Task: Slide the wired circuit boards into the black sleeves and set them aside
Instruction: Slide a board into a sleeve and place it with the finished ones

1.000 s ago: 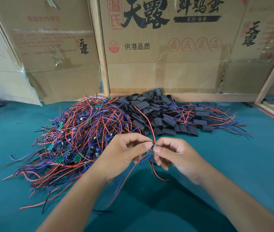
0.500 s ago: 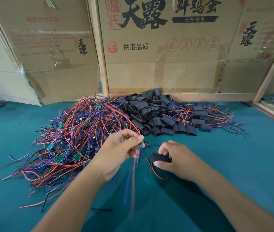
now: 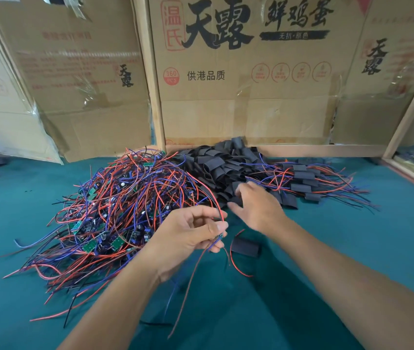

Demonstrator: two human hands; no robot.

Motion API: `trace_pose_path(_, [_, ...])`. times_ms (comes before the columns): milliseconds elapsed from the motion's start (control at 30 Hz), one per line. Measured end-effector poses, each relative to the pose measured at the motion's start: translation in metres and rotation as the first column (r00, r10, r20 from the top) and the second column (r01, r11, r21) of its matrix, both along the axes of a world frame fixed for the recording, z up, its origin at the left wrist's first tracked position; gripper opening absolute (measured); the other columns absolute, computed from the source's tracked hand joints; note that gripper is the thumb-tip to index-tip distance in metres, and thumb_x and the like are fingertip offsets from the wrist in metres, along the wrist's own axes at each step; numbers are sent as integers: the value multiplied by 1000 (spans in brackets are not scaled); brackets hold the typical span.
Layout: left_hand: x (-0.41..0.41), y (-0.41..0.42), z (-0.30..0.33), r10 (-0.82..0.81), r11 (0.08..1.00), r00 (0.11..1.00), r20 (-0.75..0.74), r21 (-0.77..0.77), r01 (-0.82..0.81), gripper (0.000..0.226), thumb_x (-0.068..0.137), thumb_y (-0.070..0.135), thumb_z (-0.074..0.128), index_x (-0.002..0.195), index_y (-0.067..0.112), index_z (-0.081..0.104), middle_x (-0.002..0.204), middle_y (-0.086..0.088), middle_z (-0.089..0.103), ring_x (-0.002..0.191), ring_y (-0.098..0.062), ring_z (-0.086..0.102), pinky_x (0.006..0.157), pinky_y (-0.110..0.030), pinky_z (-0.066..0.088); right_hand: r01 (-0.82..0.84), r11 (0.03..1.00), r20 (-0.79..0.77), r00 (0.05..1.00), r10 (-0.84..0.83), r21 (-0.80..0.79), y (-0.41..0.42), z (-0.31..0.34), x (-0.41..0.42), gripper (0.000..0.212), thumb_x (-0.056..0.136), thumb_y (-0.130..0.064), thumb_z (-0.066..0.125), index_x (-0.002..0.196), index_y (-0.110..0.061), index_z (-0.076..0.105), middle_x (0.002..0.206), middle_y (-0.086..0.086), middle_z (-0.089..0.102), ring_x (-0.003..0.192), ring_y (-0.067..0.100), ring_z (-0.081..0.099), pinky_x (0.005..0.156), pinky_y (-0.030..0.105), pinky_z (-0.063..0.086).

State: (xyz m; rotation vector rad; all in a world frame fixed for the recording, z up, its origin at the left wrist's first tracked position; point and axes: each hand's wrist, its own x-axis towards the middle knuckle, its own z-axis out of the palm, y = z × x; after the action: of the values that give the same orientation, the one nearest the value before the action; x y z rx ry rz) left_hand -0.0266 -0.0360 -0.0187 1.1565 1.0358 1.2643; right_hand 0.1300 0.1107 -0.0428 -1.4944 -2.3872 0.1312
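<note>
a small wired circuit board (image 3: 220,238) with red and blue leads is pinched at fingertip height, its wires trailing down and arcing up. one flat black sleeve (image 3: 246,246) lies alone on the green mat just right of it. a tangled heap of wired boards (image 3: 125,205) sits left, loose black sleeves (image 3: 221,168) behind, sleeved boards (image 3: 304,183) to the right.

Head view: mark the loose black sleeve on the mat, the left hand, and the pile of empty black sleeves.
Loose black sleeve (image 3: 246,249), head view, its flat top face.
Left hand (image 3: 185,238), head view, the palm.
Pile of empty black sleeves (image 3: 222,164), head view, mid-heap.
</note>
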Motion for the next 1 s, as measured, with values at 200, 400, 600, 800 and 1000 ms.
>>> trace_pose_path(200, [-3, -1, 1, -5, 999, 999, -38, 35, 6, 41, 78, 15, 75, 111, -6, 65, 74, -7, 64, 60, -19, 60, 63, -26, 53, 125, 986, 267, 959, -92, -107, 31, 13, -18, 40, 94, -48, 59, 109, -10, 59, 119, 12, 61, 104, 36, 61, 73, 36, 43])
trace_pose_path(400, [1, -2, 2, 5, 999, 994, -113, 38, -1, 10, 93, 4, 65, 99, -3, 66, 74, -7, 65, 60, -19, 61, 62, -24, 53, 84, 985, 163, 985, -59, -153, 14, 18, 1, 17, 94, -22, 54, 94, -8, 64, 98, 10, 68, 90, 32, 63, 72, 37, 52])
trace_pose_path(600, [4, -2, 2, 69, 995, 983, -171, 77, -56, 19, 98, 16, 60, 81, 8, 61, 66, -9, 61, 51, -20, 52, 50, -27, 47, -198, 882, -556, 827, -84, -428, -47, 17, 35, 10, 94, -17, 60, 87, -15, 67, 69, 2, 68, 54, 12, 62, 44, 23, 41])
trace_pose_path(800, [-3, -2, 0, 230, 947, 769, -596, 320, -35, 25, 95, 30, 65, 74, 21, 55, 56, 8, 51, 49, -5, 41, 51, -17, 36, -439, 673, -774, 537, -334, -595, -84, 3, 48, 16, 98, -6, 52, 94, -6, 67, 74, 4, 58, 52, 15, 47, 43, 21, 21])
trace_pose_path(1000, [-3, -3, 0, 237, 915, 624, -744, 387, 114, 19, 93, 32, 67, 77, 27, 59, 70, 6, 59, 61, -6, 48, 60, -23, 38, -688, 555, -881, 314, -355, -469, -92, 11, 45, 21, 89, -15, 60, 103, -5, 72, 78, 4, 57, 57, 11, 42, 39, 15, 25])
